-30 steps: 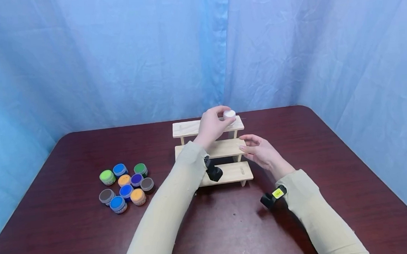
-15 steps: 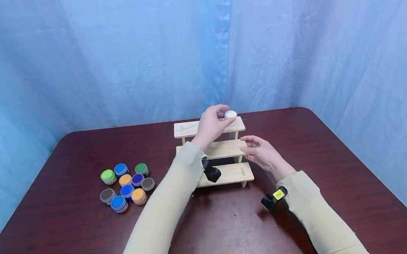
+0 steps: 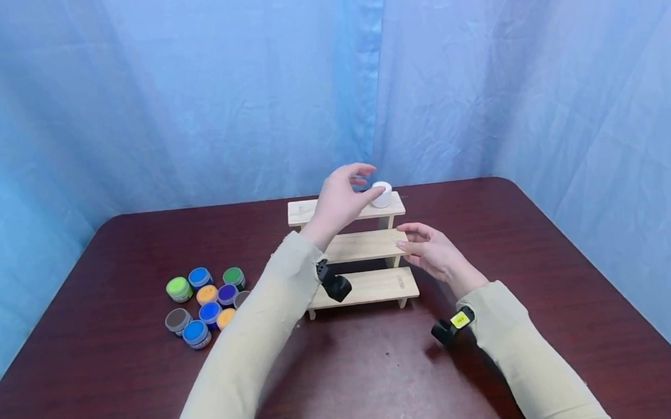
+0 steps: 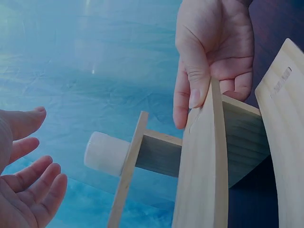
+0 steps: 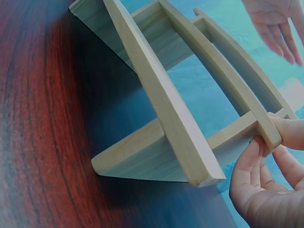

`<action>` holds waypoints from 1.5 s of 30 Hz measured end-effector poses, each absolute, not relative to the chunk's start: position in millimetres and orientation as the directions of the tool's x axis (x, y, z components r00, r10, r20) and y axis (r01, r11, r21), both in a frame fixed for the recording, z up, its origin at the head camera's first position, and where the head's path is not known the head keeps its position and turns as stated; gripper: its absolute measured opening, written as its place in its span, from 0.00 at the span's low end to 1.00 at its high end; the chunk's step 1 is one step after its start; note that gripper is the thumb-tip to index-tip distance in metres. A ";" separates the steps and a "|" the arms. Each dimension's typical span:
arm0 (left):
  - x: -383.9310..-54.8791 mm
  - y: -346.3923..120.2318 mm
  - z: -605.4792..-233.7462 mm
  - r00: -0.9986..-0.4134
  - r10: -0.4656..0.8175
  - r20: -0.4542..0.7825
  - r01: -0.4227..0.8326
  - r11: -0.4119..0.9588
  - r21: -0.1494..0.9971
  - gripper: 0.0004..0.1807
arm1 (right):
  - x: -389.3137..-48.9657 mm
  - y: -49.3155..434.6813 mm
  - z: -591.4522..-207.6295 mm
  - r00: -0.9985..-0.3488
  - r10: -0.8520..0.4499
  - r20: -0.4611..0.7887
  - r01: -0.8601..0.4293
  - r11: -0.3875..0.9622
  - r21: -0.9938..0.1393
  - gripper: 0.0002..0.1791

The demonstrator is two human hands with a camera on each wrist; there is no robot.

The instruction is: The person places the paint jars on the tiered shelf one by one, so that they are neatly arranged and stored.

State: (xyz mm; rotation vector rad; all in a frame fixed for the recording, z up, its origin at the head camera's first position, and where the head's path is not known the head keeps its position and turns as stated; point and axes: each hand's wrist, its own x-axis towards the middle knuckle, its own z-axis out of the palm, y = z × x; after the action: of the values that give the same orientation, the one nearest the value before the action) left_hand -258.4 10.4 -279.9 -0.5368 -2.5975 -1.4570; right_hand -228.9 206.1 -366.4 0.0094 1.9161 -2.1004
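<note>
A small white jar stands at the right end of the top shelf of a three-step wooden stand. My left hand is just left of it, thumb and fingers spread. In the left wrist view a gap shows between the left hand and the white jar. My right hand pinches the right end of the middle shelf, thumb on top and fingers beneath. The right wrist view shows the right hand gripping that shelf end.
Left of the stand, a cluster of lidded jars sits on the dark red table, among them a light green jar, a dark green jar and a blue jar. My left sleeve overlaps some of them. A blue curtain hangs behind.
My left hand has let go of the white jar and drawn back left and slightly up, its fingers spreading. The jar stays on the top shelf. The right hand keeps its hold.
</note>
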 end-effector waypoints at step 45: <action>-164.0 -137.9 -291.8 -0.843 0.234 0.485 0.489 0.711 0.506 0.21 | -227.3 212.1 -363.6 -0.956 -0.175 -0.234 0.240 -0.013 -0.971 0.17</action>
State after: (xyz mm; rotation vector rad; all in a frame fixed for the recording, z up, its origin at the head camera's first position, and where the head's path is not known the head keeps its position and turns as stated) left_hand -164.0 -137.9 -291.8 -0.5601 -2.5306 -0.9061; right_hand -227.3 212.1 -363.6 0.0677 1.9790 -2.0484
